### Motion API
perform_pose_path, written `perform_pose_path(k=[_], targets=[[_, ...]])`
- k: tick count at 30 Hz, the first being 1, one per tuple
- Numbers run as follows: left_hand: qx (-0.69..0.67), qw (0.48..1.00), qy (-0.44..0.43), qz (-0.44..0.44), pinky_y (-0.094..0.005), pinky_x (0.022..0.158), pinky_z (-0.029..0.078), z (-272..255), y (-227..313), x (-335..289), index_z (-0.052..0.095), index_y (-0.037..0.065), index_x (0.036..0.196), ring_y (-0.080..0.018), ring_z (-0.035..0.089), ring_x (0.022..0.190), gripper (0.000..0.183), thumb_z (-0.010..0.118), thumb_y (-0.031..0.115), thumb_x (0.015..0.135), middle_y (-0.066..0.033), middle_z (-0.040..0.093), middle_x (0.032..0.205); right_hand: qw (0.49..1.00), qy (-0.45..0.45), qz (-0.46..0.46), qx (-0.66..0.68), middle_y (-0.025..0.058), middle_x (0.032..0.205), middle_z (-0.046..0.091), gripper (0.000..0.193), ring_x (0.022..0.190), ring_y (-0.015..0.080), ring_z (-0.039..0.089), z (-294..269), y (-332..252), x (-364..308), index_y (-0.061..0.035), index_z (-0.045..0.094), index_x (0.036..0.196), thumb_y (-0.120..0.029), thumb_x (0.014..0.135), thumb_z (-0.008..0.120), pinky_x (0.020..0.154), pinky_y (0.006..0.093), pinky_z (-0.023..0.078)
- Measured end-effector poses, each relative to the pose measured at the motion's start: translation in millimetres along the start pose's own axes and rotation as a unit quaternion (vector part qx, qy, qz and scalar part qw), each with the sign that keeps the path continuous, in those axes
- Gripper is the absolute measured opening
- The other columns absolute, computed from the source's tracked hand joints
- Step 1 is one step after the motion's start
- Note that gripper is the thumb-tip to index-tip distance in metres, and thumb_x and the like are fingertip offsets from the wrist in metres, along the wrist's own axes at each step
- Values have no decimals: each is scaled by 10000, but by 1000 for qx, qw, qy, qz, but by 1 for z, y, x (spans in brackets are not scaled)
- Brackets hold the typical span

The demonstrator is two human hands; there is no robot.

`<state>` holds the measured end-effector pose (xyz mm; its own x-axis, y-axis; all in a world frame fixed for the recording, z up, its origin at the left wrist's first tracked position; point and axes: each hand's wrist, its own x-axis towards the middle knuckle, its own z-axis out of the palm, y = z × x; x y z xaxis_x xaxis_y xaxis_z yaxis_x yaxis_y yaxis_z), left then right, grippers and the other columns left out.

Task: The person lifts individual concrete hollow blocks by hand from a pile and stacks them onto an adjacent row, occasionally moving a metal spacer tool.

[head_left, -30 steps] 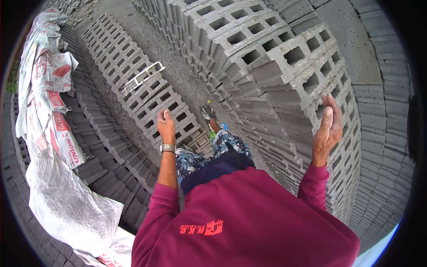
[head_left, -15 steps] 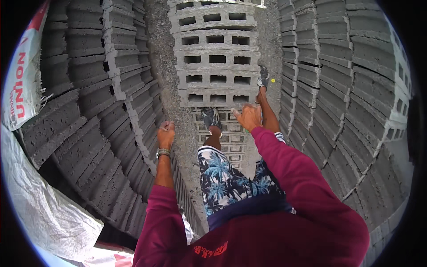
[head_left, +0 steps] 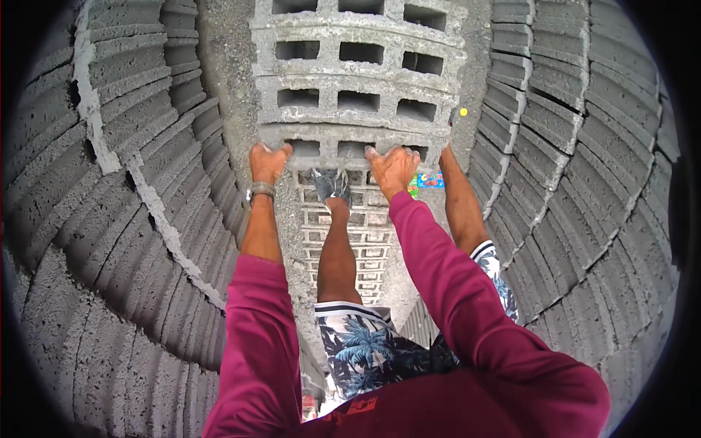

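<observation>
A row of grey concrete hollow blocks runs away from me down the middle, each with three rectangular openings showing. On the nearest hollow block [head_left: 328, 152] both hands have taken hold. My left hand [head_left: 269, 162] is closed around its left end, the thumb at the left opening. My right hand [head_left: 395, 169] grips the near edge between the middle and right openings, fingers curled over. The block still sits against the one behind it. A band circles my left wrist. What the fingers do on the block's far and under sides is hidden.
Tall stacked block walls rise at the left [head_left: 139, 109] and right [head_left: 562, 160]. Gravel [head_left: 230, 51] lines the row. More blocks [head_left: 376, 219] lie below, near my shod foot [head_left: 331, 185]. A colourful packet [head_left: 431, 180] and a small yellow disc [head_left: 464, 112] lie at the right.
Both hands have come down onto the nearest block and closed on it. My view has moved closer to the row, and the white sacking at the left has left the picture.
</observation>
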<state>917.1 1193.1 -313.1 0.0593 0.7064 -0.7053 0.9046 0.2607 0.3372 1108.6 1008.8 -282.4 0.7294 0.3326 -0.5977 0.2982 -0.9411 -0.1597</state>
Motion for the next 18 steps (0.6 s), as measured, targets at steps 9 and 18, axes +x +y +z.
perform_pose_path(k=[9, 18], targets=[[25, 988, 143, -46, -466, 655, 524, -84, 24, -202, 668, -68, 735, -348, 681, 659, 402, 771, 303, 621, -237, 698, 743, 989, -118, -90, 7, 256, 740, 670, 493, 797, 374, 650, -121, 14, -87, 33, 677, 640, -448, 685, 775, 904, 436, 439], [-222, 955, 196, -11, -388, 628, 486, -256, 151, -424, 620, -141, 796, -184, 573, 673, 293, 776, 99, 733, -151, 678, 775, 950, -63, -306, 3, 225, 646, 637, 469, 746, 372, 642, -401, -63, -207, 32, 678, 669, -430, 699, 755, 898, 449, 430]])
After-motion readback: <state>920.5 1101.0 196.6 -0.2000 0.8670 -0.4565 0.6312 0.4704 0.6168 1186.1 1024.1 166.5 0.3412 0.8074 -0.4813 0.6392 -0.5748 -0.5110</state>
